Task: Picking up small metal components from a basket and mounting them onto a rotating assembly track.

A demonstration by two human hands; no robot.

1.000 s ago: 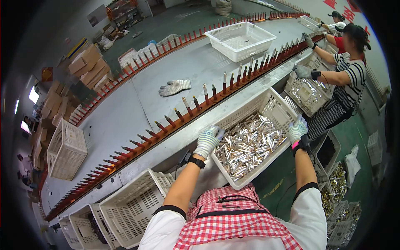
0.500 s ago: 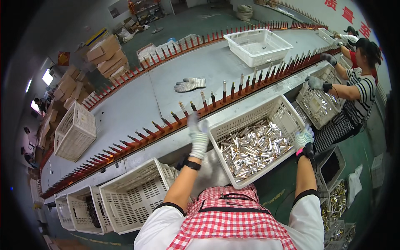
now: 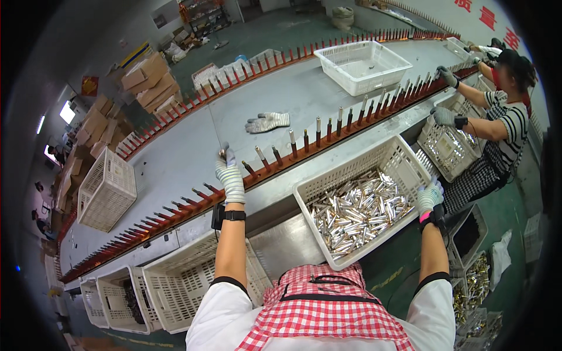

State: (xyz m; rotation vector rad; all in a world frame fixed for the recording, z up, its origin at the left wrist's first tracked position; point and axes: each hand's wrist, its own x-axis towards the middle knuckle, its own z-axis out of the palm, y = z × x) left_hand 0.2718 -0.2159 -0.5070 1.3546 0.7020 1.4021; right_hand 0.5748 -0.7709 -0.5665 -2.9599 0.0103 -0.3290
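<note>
My left hand (image 3: 230,176), in a striped knit glove, is raised over the line of dark red pegs (image 3: 213,189). Its fingers are closed around a small silvery metal tube (image 3: 224,148), partly hidden by the glove. My right hand (image 3: 430,198), gloved alike, grips the right rim of a white plastic basket (image 3: 305,205) in front of me. A heap of shiny metal tubes (image 3: 360,216) fills the basket's bottom. Right of my left hand, some pegs carry tubes, such as the silvery tube (image 3: 292,137); others are bare.
A loose glove (image 3: 267,121) lies on the grey table (image 3: 187,137). White baskets stand on it, one at the back (image 3: 363,82), one at left (image 3: 107,190). More baskets (image 3: 175,292) sit lower left. At right a co-worker (image 3: 506,117) handles pegs beside another basket (image 3: 448,149).
My left hand has moved left and up, from the table edge to over the pegs, with a tube now in its fingers. The near pegs have shifted right. My right hand stays on the basket.
</note>
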